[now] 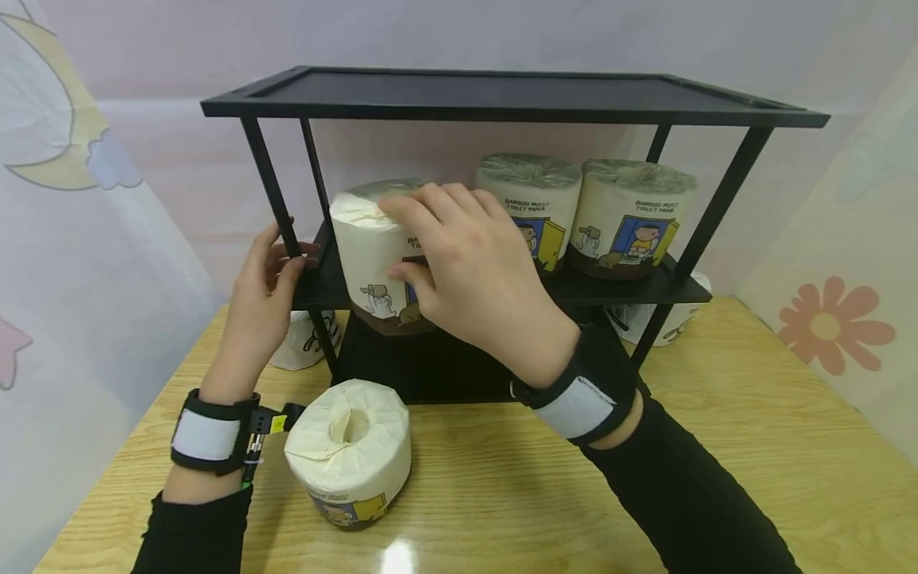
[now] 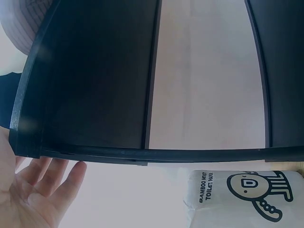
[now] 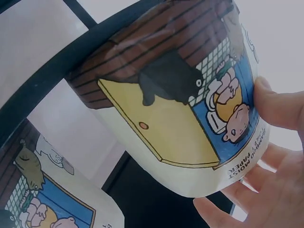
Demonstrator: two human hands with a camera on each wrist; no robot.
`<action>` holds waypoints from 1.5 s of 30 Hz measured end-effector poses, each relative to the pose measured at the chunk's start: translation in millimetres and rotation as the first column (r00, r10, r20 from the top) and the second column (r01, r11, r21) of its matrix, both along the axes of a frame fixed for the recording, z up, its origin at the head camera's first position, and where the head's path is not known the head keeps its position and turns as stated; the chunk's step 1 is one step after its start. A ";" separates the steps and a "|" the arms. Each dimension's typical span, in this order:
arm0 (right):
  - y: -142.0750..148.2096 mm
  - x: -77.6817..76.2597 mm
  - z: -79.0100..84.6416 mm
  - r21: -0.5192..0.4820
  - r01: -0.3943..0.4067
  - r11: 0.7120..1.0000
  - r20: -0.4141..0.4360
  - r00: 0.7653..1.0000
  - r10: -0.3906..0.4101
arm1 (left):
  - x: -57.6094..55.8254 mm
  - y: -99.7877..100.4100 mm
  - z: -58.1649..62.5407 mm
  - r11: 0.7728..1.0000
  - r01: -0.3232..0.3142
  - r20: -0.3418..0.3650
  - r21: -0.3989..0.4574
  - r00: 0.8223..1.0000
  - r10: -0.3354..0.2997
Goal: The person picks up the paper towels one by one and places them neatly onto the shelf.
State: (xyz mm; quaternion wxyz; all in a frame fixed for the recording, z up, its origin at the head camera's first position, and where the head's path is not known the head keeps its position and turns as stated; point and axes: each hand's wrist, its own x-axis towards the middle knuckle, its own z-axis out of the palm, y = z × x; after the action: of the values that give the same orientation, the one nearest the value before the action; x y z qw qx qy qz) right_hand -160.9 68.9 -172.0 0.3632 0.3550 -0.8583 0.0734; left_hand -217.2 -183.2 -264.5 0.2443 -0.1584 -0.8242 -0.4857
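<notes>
My right hand (image 1: 480,255) holds a wrapped toilet paper roll (image 1: 376,271) at the left end of the middle shelf, fingers over its top and thumb on its front. Its base overlaps the shelf's front edge in the head view. The right wrist view shows its printed wrapper (image 3: 161,109) against the palm side. My left hand (image 1: 261,295) grips the black rack (image 1: 516,96) at its left front post, thumb in front and fingers behind. Two more toilet paper rolls (image 1: 538,199) stand upright side by side on the right half of that shelf.
Another toilet paper roll (image 1: 347,454) stands on the wooden table (image 1: 502,494) before the rack, close to my left wrist. Further rolls stand beside the rack's lower level, one at the left (image 1: 301,343) and one at the right (image 1: 667,319). The upper shelf overhangs the rolls.
</notes>
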 end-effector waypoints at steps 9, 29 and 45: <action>-3.0 -5.1 0.4 -0.046 0.019 0.999 0.003 1.000 -0.019 | -0.4 0.2 -0.3 1.000 0.000 0.009 0.003 1.000 0.000; -26.4 -22.3 -1.3 0.047 0.165 0.985 -0.045 0.986 -0.163 | 0.0 0.7 -0.4 1.000 0.008 0.009 0.013 1.000 -0.008; -39.6 -33.0 -3.7 0.097 0.247 0.964 -0.108 0.966 -0.236 | 1.1 1.8 0.6 1.000 -0.006 0.000 -0.004 1.000 0.006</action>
State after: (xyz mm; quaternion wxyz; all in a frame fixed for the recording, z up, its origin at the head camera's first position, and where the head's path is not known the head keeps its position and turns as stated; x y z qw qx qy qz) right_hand -193.9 29.3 -175.8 0.3900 0.2703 -0.8795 -0.0360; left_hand -216.2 -181.4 -264.0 0.2452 -0.1565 -0.8257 -0.4833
